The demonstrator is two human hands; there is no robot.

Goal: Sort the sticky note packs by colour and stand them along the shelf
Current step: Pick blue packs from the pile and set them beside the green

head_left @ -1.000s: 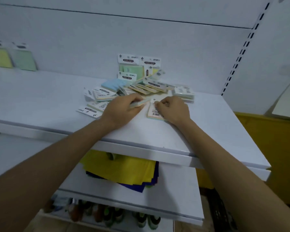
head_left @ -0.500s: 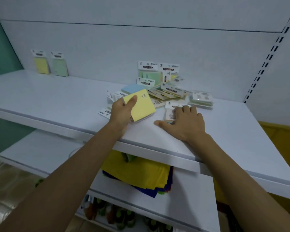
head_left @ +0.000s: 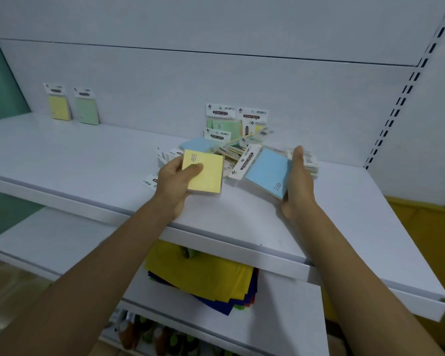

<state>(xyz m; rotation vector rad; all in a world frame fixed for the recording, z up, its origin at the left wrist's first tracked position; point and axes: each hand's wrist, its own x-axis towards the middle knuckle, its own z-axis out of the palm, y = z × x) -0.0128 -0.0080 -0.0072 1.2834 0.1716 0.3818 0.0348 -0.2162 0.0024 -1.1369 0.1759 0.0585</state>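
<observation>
Shelf point(head_left: 88, 155): open run between yellow pack point(head_left: 59, 107) and green pack point(head_left: 87, 110) standing far left and loose heap point(head_left: 231, 140) at mid-back; bare strip from heap to slotted upright point(head_left: 396, 106) at right

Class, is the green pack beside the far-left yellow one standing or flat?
Standing: the green pack rests on its lower edge, header uppermost.

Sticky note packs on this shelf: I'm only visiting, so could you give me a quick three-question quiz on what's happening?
1. True or false: the left hand holds a yellow pack.
2. Which colour does the right hand hold? A green, B blue, C pink.
3. Fill in: far left on the shelf are ___ standing packs.
Key: 1 true; 2 B, the blue pack; 3 two.
</observation>
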